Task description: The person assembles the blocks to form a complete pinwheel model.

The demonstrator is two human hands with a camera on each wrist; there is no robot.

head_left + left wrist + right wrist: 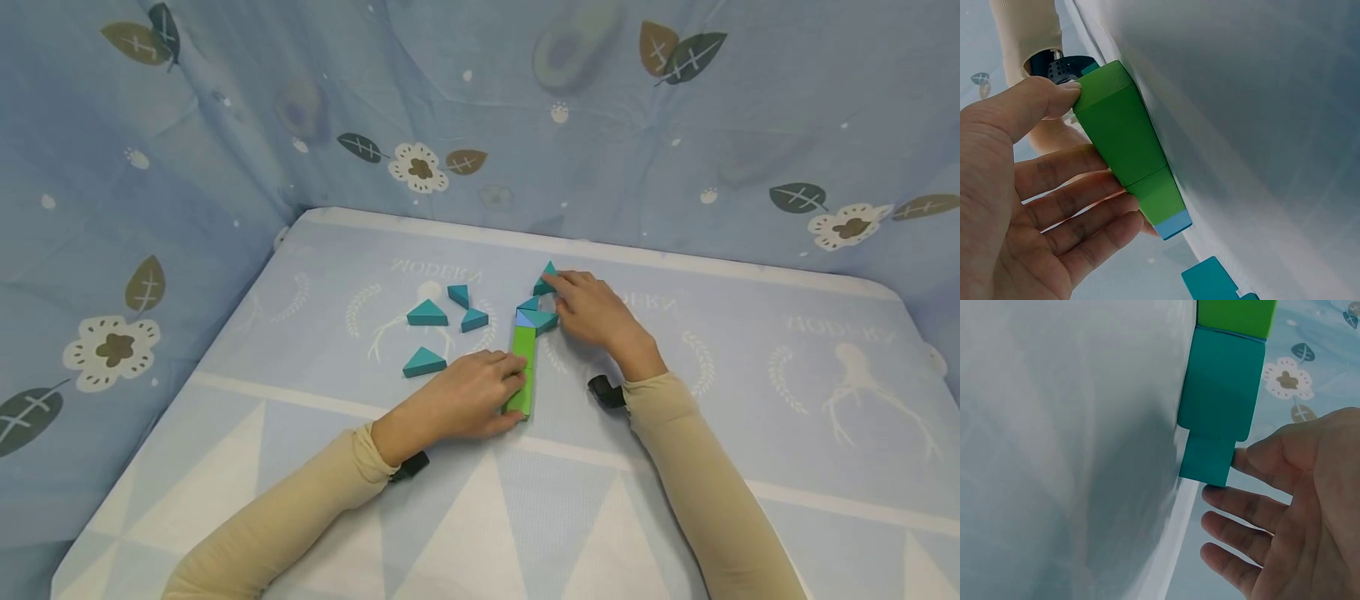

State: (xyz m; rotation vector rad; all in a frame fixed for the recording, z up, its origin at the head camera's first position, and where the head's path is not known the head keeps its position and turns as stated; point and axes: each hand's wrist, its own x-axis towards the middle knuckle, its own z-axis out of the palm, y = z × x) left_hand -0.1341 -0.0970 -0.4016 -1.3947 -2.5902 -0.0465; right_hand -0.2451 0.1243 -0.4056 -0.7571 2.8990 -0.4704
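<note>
A row of green blocks (523, 354) runs away from me in the head view. My left hand (468, 392) lies along it, its thumb at the near end and loosely bent fingers against the long edge, as the left wrist view shows. At the far end sit a light blue piece (521, 318), a small teal triangular block (529, 303) and a larger teal one (543, 322). Beyond them, my right hand (592, 312) pinches another teal triangular block (548, 273) between thumb and fingertips. That block (1206, 458) shows beside the larger teal one in the right wrist view.
Left of the row lie several loose teal triangular blocks, among them a wide one (427, 314), a nearer one (424, 362) and a small one (474, 319). The patterned table cover (750, 400) ends at a blue curtain (480, 108) behind.
</note>
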